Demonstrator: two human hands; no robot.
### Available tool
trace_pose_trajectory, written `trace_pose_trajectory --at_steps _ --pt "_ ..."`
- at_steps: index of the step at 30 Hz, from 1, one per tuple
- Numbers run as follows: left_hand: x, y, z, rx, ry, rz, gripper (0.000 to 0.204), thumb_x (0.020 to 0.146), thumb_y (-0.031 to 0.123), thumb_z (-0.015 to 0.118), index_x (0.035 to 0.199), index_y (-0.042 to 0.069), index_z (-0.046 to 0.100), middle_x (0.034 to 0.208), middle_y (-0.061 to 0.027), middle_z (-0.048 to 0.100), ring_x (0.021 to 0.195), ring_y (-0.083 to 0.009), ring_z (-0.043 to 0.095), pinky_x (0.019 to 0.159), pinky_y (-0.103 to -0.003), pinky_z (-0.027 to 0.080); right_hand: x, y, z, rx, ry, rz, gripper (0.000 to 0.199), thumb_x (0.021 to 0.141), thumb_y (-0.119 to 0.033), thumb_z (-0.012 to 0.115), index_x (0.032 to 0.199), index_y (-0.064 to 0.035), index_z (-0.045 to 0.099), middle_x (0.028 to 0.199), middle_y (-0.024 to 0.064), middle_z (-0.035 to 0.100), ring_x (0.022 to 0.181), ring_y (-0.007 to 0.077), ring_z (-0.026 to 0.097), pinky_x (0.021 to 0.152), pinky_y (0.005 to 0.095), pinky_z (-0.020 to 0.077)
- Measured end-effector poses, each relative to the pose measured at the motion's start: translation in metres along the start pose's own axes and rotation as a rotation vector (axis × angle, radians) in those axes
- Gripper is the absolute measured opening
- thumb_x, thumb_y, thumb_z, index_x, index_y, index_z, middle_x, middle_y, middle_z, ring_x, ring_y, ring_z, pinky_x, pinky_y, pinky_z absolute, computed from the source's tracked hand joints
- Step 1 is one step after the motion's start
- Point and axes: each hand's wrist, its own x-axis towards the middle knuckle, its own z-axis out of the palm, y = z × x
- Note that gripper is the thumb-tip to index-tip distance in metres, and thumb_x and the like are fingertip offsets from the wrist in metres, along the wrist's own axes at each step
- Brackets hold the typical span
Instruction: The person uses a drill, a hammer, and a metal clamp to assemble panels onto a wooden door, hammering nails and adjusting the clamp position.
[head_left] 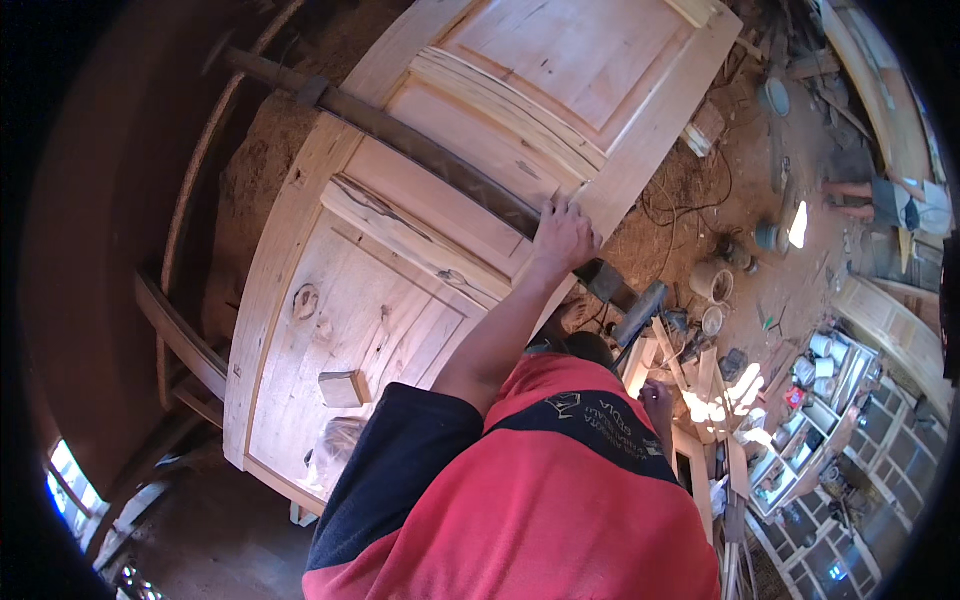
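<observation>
Resting flat on the right edge of the door (400, 230), the left hand (563, 238) is lying with its fingers spread and released, gripping nothing, just beside the dark clamp bar (420, 150) that is crossing the door from upper left to lower right. The door is lying pale and unfinished on a stand, filling the middle of the view, its raised panels showing knots. A small wood block (343, 388) is sitting on the lower panel, and a clear plastic bag (335, 450) is lying near the door's lower edge. The right hand (658, 398) is hanging low beside the red and black shirt (530, 500); whether its fingers are clenched I cannot tell. Further right, on the dirt floor (690, 200), a round tub (712, 281) is standing open, its contents too small to tell, with a cable (690, 205) curling nearby. White cups (822, 350) are sitting near a window frame (830, 440). Another person (885, 200) is crouching at the far right.
</observation>
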Motion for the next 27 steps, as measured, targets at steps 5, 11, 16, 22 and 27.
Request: trace_pose_trajectory --at_steps 5,11,16,22,27 --pt "-0.001 -0.007 0.006 -0.013 0.035 -0.014 0.033 0.079 0.035 0.056 0.080 0.007 0.072 0.096 -0.0115 0.064 0.103 -0.0259 0.056 0.093 -0.046 0.039 0.005 -0.003 -0.003 -0.199 -0.030 -0.030 0.037 0.089 -0.021 0.059 0.119 0.0001 0.063 0.082 0.0133 0.070 0.073 0.0185 0.067 0.068 0.0318 0.0517" --pt "-0.003 -0.012 0.009 0.006 0.066 -0.015 0.034 0.081 0.036 0.055 0.083 0.006 0.072 0.096 -0.0114 0.064 0.104 -0.0260 0.055 0.094 -0.046 0.038 0.019 0.013 -0.007 -0.205 -0.027 -0.062 0.036 0.088 -0.022 0.060 0.116 0.0004 0.064 0.080 0.0129 0.070 0.073 0.0192 0.069 0.068 0.0324 0.0533" --pt "-0.002 -0.008 0.015 -0.022 0.016 0.031 0.035 0.082 0.038 0.054 0.081 0.009 0.073 0.098 -0.0110 0.064 0.108 -0.0263 0.053 0.096 -0.047 0.036 0.024 0.041 -0.003 -0.065 -0.036 -0.134 0.032 0.089 -0.018 0.060 0.114 0.0008 0.064 0.080 0.0122 0.070 0.070 0.0186 0.069 0.069 0.0303 0.0544" --pt "-0.009 -0.009 0.004 0.008 0.010 0.001 0.037 0.082 0.040 0.055 0.083 0.008 0.073 0.099 -0.0114 0.065 0.109 -0.0263 0.053 0.097 -0.047 0.036 0.027 0.051 -0.001 -0.099 -0.073 -0.141 0.031 0.088 -0.018 0.062 0.113 0.0010 0.065 0.083 0.0137 0.071 0.073 0.0184 0.070 0.069 0.0302 0.0546" --pt "-0.011 -0.011 -0.001 0.038 -0.024 -0.013 0.038 0.082 0.041 0.055 0.086 0.007 0.073 0.103 -0.0121 0.066 0.109 -0.0264 0.054 0.097 -0.047 0.036 0.019 0.063 0.007 -0.080 -0.041 -0.083 0.031 0.089 -0.019 0.062 0.113 0.0004 0.066 0.083 0.0137 0.071 0.075 0.0196 0.071 0.070 0.0318 0.0547"
